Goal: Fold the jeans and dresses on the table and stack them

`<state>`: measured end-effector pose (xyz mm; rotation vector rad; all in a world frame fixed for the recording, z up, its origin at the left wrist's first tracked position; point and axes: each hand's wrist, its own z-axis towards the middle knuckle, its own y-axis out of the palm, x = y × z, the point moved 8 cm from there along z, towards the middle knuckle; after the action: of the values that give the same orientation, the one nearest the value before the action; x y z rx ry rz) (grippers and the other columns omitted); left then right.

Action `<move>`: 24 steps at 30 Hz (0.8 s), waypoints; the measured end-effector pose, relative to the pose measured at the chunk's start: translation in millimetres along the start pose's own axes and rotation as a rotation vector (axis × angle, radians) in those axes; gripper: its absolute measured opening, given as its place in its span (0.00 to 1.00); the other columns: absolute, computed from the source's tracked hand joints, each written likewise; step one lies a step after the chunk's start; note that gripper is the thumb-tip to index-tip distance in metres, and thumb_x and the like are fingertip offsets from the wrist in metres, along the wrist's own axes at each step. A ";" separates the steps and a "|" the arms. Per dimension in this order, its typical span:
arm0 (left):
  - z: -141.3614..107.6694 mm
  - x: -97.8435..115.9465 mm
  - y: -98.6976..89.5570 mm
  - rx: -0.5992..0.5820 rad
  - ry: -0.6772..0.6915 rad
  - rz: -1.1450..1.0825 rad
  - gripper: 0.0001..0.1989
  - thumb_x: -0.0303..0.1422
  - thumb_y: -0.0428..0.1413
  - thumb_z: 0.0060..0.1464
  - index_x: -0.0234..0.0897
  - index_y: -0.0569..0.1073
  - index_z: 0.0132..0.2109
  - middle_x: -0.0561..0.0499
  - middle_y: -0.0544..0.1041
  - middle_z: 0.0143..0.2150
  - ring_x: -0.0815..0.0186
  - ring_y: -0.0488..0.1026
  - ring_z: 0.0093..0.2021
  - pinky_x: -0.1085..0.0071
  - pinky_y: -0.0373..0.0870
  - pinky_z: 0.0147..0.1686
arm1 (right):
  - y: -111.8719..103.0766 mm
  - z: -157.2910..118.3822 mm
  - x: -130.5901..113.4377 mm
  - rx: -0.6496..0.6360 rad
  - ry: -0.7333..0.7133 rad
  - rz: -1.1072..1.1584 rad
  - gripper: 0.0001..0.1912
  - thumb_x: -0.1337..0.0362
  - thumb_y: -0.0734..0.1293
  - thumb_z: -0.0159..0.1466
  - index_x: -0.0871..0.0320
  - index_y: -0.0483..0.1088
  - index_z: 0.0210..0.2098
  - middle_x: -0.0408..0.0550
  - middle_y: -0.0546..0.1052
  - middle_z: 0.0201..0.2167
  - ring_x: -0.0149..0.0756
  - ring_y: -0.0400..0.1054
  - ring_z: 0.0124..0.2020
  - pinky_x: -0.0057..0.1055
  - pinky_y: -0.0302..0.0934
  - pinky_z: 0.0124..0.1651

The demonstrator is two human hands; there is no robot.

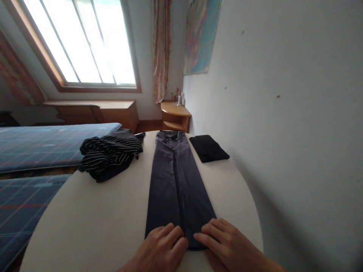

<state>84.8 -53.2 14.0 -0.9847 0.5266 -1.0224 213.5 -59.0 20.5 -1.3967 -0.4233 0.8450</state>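
Dark blue-grey trousers (164,185) lie flat and lengthwise on the white round table (113,219), waistband at the far end with a row of small round buttons, legs side by side toward me. My left hand (163,245) is closed at the hem of the left leg, fingers curled over the cloth. At the other hem, my right hand (227,241) is closed on the right leg's edge, its thumb below the fingers. Parts of both hems are hidden under my hands.
A rumpled black-and-white striped garment (113,149) lies on the table's left. Folded black cloth (209,148) sits at the far right, near the white wall (297,132). Beds with blue plaid covers (51,145) stand left; a corner shelf (176,109) stands beyond the table.
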 end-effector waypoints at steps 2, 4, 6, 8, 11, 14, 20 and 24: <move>-3.2 -3.1 -0.2 0.022 -0.029 0.011 0.06 0.26 0.50 0.63 0.40 0.66 0.36 0.54 0.72 0.30 0.64 0.70 0.28 0.69 0.63 0.24 | 5.3 2.9 -0.8 -0.005 0.006 0.004 0.16 0.70 0.64 0.64 0.56 0.70 0.52 0.48 0.76 0.40 0.41 0.67 0.41 0.37 0.60 0.47; -5.5 -6.1 -1.8 0.040 -0.052 -0.025 0.05 0.26 0.50 0.63 0.40 0.66 0.37 0.54 0.73 0.30 0.65 0.71 0.28 0.70 0.63 0.24 | 9.7 5.0 0.2 -0.010 0.018 0.012 0.13 0.67 0.65 0.65 0.55 0.71 0.50 0.48 0.76 0.39 0.41 0.67 0.40 0.37 0.59 0.46; -6.8 -8.8 -5.2 0.062 -0.067 -0.085 0.04 0.27 0.51 0.64 0.40 0.67 0.40 0.54 0.74 0.32 0.65 0.71 0.29 0.71 0.65 0.26 | 12.0 7.6 2.5 -0.018 0.043 0.037 0.10 0.63 0.66 0.66 0.55 0.72 0.46 0.47 0.76 0.38 0.41 0.66 0.40 0.36 0.58 0.44; -7.5 -11.2 -8.1 0.070 -0.073 -0.122 0.03 0.27 0.52 0.64 0.40 0.68 0.41 0.54 0.74 0.32 0.66 0.71 0.29 0.72 0.65 0.27 | 12.2 12.0 4.4 -0.024 0.065 0.071 0.07 0.60 0.66 0.67 0.55 0.73 0.42 0.45 0.76 0.36 0.39 0.66 0.38 0.35 0.56 0.41; -9.4 -14.7 -6.8 0.034 -0.080 -0.118 0.02 0.29 0.55 0.61 0.41 0.68 0.40 0.55 0.74 0.31 0.66 0.71 0.29 0.71 0.64 0.26 | 11.5 21.3 4.8 -0.025 0.082 0.084 0.05 0.60 0.65 0.68 0.54 0.72 0.39 0.44 0.76 0.35 0.37 0.66 0.36 0.34 0.54 0.39; -13.0 -18.9 -1.9 -0.009 -0.099 -0.103 0.05 0.31 0.58 0.56 0.41 0.68 0.39 0.54 0.74 0.32 0.64 0.72 0.30 0.70 0.65 0.26 | 14.9 29.0 2.0 -0.046 0.059 0.064 0.08 0.58 0.69 0.64 0.54 0.72 0.40 0.44 0.76 0.36 0.38 0.66 0.37 0.34 0.54 0.39; -14.1 -18.6 -2.5 -0.015 -0.080 -0.079 0.05 0.27 0.54 0.59 0.41 0.68 0.35 0.55 0.73 0.30 0.66 0.71 0.28 0.71 0.63 0.25 | 21.3 33.1 -0.9 -0.064 0.004 0.042 0.05 0.61 0.69 0.63 0.55 0.73 0.38 0.45 0.76 0.34 0.37 0.67 0.35 0.33 0.55 0.38; -12.8 -17.8 -9.9 0.054 -0.075 -0.098 0.06 0.27 0.50 0.64 0.40 0.69 0.37 0.54 0.73 0.30 0.66 0.71 0.27 0.71 0.63 0.24 | 20.5 36.8 -3.1 -0.064 0.015 0.057 0.04 0.62 0.68 0.64 0.55 0.71 0.37 0.44 0.77 0.34 0.36 0.68 0.35 0.33 0.55 0.38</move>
<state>62.4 -44.5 15.2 -1.0049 0.3903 -1.0773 179.8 -37.0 7.5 -1.4793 -0.4036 0.8727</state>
